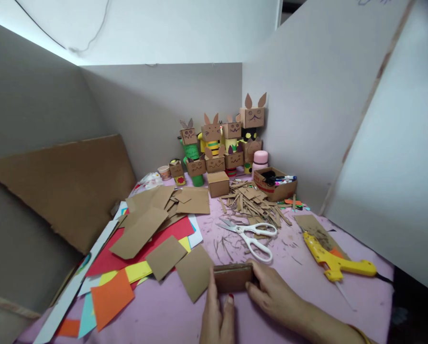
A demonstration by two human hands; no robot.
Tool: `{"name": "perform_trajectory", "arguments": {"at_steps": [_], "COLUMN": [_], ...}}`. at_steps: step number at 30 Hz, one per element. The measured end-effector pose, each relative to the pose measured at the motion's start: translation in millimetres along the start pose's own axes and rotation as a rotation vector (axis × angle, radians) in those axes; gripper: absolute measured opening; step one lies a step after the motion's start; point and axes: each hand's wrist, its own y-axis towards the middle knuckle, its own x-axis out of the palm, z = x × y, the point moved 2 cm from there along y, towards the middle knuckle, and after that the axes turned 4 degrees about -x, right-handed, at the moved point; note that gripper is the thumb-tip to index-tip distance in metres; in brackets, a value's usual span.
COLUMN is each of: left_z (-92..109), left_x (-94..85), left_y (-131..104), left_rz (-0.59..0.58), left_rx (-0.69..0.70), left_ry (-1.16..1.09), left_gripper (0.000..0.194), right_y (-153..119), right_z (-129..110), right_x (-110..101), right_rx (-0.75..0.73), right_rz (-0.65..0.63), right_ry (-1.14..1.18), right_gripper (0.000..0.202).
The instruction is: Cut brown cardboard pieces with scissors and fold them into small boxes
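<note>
A small brown cardboard piece (233,279), with a layered upper edge, stands near the table's front edge between my two hands. At its left end is my left hand (217,310), its fingers pressed along the side and the thumb near the front face. My right hand (271,289) grips the right end between thumb and fingers. Beyond the piece lie white-handled scissors (249,234) with parted blades. A yellow glue gun (334,260) rests to the right, partly over a flat cardboard piece (312,227).
Cardboard sheets (142,234) and coloured paper (113,296) cover the left side. Cardboard scraps (251,200) lie behind the scissors, near an open box of markers (278,191). Several cardboard animal figures (212,134) and a pink bottle (260,160) stand at the back.
</note>
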Motion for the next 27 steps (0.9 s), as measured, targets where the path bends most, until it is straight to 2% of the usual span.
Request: {"name": "perform_trajectory", "arguments": {"at_steps": [9,14,17,24,27], "left_z": [3.5,14.4,20.2,45.8,56.6], "left_x": [-0.5,-11.0,-17.0,-18.7,-20.8], "left_y": [0.4,5.6,8.3,12.0,15.9], "left_rz": [-0.017,-0.065,-0.051,-0.017,-0.053], "left_rx": [0.0,0.014,0.02,-0.034,-0.028], "left_ry": [0.017,0.06,0.095,0.032,-0.009], "left_gripper": [0.06,0.051,0.045,0.046,0.037], "right_y": [0.2,1.6,1.0,-2.2,-1.9], "right_z": [-0.2,2.1,0.7,-3.2,-1.8], "right_x": [-0.1,0.8,2.1,6.0,4.4], "right_rx": [0.015,0.002,0.004,0.039,0.036], "right_rz": [-0.004,0.002,-0.001,0.019,0.042], "right_ry": [-0.033,-0.031,-0.024,-0.003,0.041], "right_gripper": [0.011,0.011,0.01,0.015,0.015]}}
